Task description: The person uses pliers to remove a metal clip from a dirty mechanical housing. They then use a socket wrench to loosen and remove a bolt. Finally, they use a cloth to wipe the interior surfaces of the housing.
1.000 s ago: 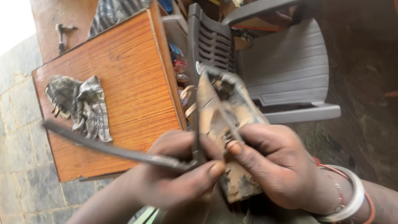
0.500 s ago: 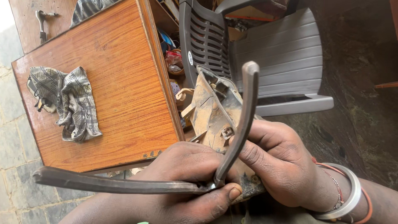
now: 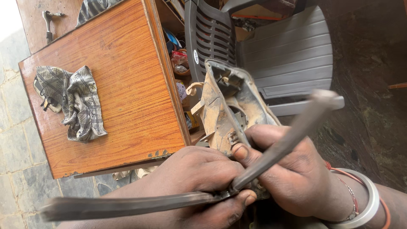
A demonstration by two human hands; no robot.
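My left hand (image 3: 199,174) is closed around the bend of a dark, L-shaped metal bar (image 3: 127,205). One arm of the bar runs left along the bottom of the view; the other rises to the upper right, blurred. My right hand (image 3: 292,178), with a silver bangle (image 3: 366,199) on its wrist, grips the lower end of a grey plastic housing (image 3: 220,106) stained with orange dust. Its thumb presses on the housing's edge, right where the bar's bend meets it. The housing's bottom is hidden behind both hands.
A wooden table (image 3: 127,63) stands to the left with a patterned grey cloth (image 3: 74,101) on it. A small metal tool (image 3: 47,23) lies on a board beyond. A grey plastic chair (image 3: 288,55) stands behind the housing. Clutter (image 3: 180,59) sits between table and chair.
The bar's upper arm has swung from nearly upright over to the right, turning about its bend at the housing. Both hands keep their grips.
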